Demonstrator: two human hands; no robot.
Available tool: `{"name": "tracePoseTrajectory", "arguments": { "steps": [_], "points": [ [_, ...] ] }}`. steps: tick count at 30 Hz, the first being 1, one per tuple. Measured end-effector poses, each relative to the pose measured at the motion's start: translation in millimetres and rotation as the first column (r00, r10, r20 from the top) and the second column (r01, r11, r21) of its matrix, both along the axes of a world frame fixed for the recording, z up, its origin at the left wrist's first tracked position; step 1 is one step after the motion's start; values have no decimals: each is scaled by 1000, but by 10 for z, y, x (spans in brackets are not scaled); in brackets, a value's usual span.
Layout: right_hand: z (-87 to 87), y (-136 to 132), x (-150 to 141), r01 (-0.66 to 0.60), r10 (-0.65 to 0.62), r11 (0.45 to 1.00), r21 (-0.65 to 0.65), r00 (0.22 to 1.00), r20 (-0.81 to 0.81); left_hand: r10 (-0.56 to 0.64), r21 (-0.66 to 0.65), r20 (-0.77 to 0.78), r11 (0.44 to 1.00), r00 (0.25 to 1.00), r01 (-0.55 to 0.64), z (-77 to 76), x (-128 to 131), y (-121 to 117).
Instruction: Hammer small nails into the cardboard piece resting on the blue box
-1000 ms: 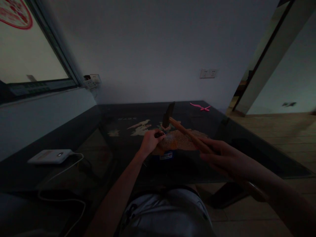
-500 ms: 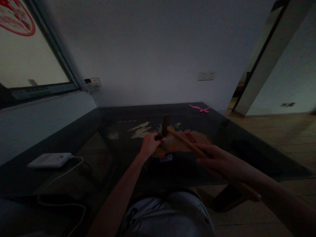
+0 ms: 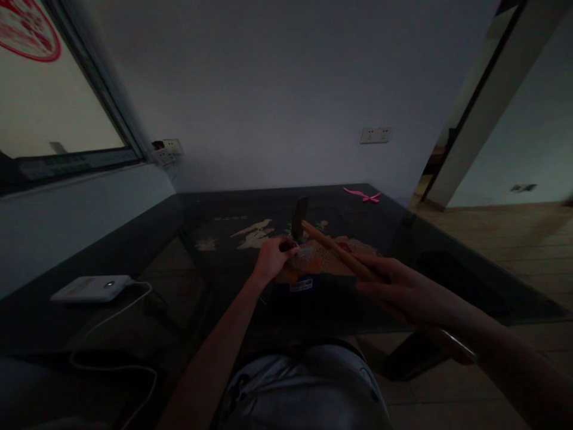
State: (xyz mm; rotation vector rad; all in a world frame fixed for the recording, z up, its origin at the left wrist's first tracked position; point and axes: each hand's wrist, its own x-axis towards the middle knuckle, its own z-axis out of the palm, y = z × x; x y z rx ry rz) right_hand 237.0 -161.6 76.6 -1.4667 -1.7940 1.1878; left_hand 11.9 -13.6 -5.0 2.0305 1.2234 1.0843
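My right hand (image 3: 398,289) grips the wooden handle of a hammer (image 3: 329,245), whose dark head (image 3: 299,217) hangs just above my left hand. My left hand (image 3: 272,258) is closed on a small dark thing that I cannot make out, held against the left end of an orange, speckled, net-like bag (image 3: 322,258). The bag lies on a dark glass table (image 3: 224,286). A small blue and white label (image 3: 299,285) shows under the bag's near edge.
A white power bank (image 3: 91,287) with a white cable (image 3: 111,334) lies on the table at the left. A pink ribbon (image 3: 363,194) lies at the table's far right corner. A window is at the left, a doorway and wooden floor at the right.
The hammer head dropped to my left hand half a second ago and has now risen a little again. My left hand stayed in place at the bag.
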Motion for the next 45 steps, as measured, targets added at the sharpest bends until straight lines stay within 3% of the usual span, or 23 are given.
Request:
{"name": "tracePoseTrajectory", "arguments": {
  "steps": [4, 19, 25, 31, 36, 45],
  "points": [
    [0, 1, 25, 20, -20, 995, 102, 1000, -7, -11, -1, 21, 1000, 1000, 11, 3, 6, -5],
    [-70, 0, 59, -2, 1, 999, -41, 1000, -10, 10, -10, -48, 1000, 999, -11, 49, -5, -34],
    [20, -28, 66, 9, -8, 1000, 26, 1000, -30, -9, -18, -16, 1000, 1000, 9, 50, -6, -33],
    [-16, -7, 47, 10, -10, 996, -84, 1000, -3, -1, 2, -54, 1000, 999, 1, 11, -25, -8],
    [12, -16, 86, 24, -23, 1000, 19, 999, -41, -12, 20, -30, 1000, 999, 13, -19, -36, 15],
    [49, -3, 64, -5, 5, 1000, 14, 1000, -3, -10, -7, -61, 1000, 998, 10, 39, -20, -13]
  ]
}}
